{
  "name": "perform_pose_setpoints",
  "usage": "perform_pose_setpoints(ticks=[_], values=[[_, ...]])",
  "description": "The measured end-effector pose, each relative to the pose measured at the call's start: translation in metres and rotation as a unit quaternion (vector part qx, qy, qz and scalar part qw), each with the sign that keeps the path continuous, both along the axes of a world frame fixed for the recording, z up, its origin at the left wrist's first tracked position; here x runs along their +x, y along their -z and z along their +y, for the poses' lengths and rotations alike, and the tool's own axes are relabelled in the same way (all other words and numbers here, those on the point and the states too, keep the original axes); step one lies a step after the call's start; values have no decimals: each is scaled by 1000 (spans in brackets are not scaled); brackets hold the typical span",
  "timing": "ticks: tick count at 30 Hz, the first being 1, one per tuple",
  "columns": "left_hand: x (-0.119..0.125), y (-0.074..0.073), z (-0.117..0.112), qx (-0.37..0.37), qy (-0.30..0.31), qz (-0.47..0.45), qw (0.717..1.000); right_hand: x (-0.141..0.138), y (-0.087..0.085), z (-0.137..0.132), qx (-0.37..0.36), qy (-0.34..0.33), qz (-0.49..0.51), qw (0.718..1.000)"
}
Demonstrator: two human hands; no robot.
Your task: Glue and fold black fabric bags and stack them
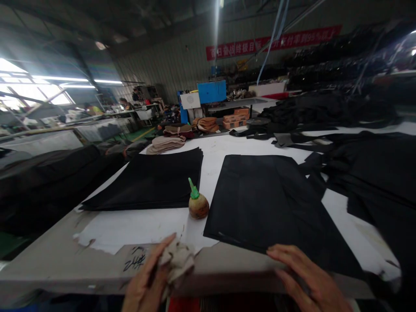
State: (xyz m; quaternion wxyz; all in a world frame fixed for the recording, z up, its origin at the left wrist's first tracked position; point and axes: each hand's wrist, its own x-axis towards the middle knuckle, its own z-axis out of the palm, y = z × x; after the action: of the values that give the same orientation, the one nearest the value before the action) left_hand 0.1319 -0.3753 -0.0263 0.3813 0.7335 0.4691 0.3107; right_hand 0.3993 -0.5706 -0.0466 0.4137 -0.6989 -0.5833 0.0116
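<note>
My left hand (147,279) is at the table's near edge, fingers closed round a crumpled beige rag (178,260). My right hand (307,279) lies flat with fingers spread, resting on the near corner of a black fabric sheet (269,203) spread on the white table cover. A small round brown bottle with a green pointed nozzle (197,201) stands between that sheet and a stack of black fabric sheets (152,180) to the left.
The white paper cover (136,227) has a torn near edge with black scribbles on the grey table (55,260). Piles of black cloth (373,173) fill the right side. Tan cut pieces (165,143) and orange boxes (235,118) lie farther back. People work at distant benches on the left.
</note>
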Motion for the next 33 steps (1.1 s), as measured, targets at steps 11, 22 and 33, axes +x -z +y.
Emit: perform_pose_setpoints(ticks=[11, 22, 33], values=[[21, -6, -32, -95, 73, -98, 988, -47, -20, 66, -82, -142, 154, 974], [118, -6, 28, -103, 275, -131, 947, -3, -21, 77, -67, 35, 44, 996], [140, 19, 49, -165, 321, -118, 925, -35, -23, 122, -265, -32, -236, 935]])
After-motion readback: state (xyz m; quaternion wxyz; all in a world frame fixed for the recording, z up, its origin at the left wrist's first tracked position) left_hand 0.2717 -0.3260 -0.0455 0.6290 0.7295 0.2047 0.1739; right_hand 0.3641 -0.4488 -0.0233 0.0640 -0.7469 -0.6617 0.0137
